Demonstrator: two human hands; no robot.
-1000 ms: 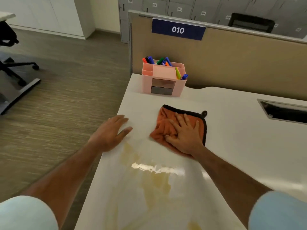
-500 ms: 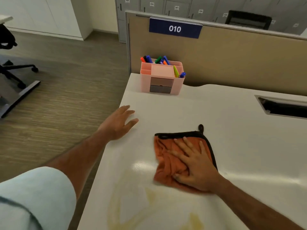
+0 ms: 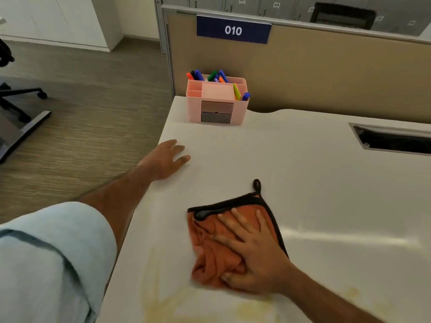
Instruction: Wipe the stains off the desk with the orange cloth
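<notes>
An orange cloth (image 3: 211,248) with black trim and a hanging loop lies bunched on the white desk (image 3: 314,183). My right hand (image 3: 254,257) presses flat on it, fingers spread, palm down. Yellowish stains (image 3: 177,301) smear the desk near the front edge, just below and left of the cloth, with a smaller stain (image 3: 352,293) to the right of my forearm. My left hand (image 3: 166,159) rests flat on the desk's left edge, fingers apart, holding nothing.
A pink desk organiser (image 3: 218,101) with coloured markers stands at the back left against a tan partition (image 3: 326,73) labelled 010. A cable slot (image 3: 394,139) opens in the desk at right. An office chair base (image 3: 21,106) sits on the floor left.
My right hand slid the cloth from near the organiser toward the front of the desk, over the stained area. My left hand stayed braced on the left edge.
</notes>
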